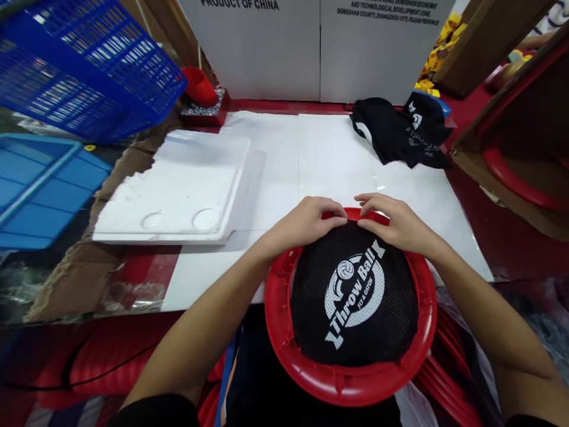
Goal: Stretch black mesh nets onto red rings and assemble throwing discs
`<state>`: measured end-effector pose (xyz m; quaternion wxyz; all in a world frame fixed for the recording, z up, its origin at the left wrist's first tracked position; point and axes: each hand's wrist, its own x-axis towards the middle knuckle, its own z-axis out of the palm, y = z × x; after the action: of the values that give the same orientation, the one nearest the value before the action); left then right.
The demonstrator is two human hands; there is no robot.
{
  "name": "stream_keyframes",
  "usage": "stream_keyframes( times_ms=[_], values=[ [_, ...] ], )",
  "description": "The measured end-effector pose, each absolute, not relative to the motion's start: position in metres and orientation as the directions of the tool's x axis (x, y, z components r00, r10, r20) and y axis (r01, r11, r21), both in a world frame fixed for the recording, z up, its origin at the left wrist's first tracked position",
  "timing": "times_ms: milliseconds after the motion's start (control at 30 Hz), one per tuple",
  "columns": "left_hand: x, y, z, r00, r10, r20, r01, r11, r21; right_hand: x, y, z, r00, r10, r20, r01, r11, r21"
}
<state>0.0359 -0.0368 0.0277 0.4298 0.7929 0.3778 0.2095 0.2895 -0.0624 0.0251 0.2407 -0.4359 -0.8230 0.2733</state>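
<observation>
A red plastic ring (342, 385) with black mesh fabric (400, 320) across its middle rests at the table's front edge. White lettering reads "Throw Ball". At the ring's far side, my left hand (317, 219) pinches the mesh edge by the rim, thumb and fingers closed. Close beside it on the right, my right hand (393, 222) grips the same far edge, its thumb on the mesh and its fingers over the rim. A small gap separates the two hands.
White foam block (186, 184) on the table's left; black printed fabric (400, 133) at the back right. A grey-white carton (267, 53) stands behind. Blue crate (102, 65) and blue bin (40, 184) at left, red cup (198, 87) at back, cardboard box with red rings (520, 172) at right.
</observation>
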Motion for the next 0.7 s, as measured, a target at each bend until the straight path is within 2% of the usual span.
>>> stream_keyframes(
  times_ms=[100, 233, 367, 567, 700],
  values=[
    [0.033, -0.033, 0.028, 0.607, 0.791, -0.076, 0.428, -0.245, 0.87, 0.284, -0.062, 0.026, -0.524, 0.845, 0.109, 0.551, 0.434, -0.713],
    [0.028, -0.029, 0.026, 0.607, 0.785, -0.122, 0.394, -0.163, 0.905, 0.277, -0.058, 0.026, -0.469, 0.883, -0.005, 0.476, 0.249, -0.843],
    [0.022, -0.025, 0.022, 0.606, 0.784, -0.134, 0.348, -0.11, 0.931, 0.274, -0.052, 0.026, -0.42, 0.906, -0.059, 0.477, 0.165, -0.863],
    [0.022, -0.028, 0.021, 0.643, 0.765, -0.035, 0.38, -0.279, 0.882, 0.279, -0.043, 0.026, -0.461, 0.858, -0.226, 0.371, -0.045, -0.928],
    [0.025, -0.034, 0.025, 0.67, 0.74, 0.065, 0.427, -0.455, 0.782, 0.267, -0.044, 0.028, -0.396, 0.896, -0.204, 0.534, 0.044, -0.845]
  ],
)
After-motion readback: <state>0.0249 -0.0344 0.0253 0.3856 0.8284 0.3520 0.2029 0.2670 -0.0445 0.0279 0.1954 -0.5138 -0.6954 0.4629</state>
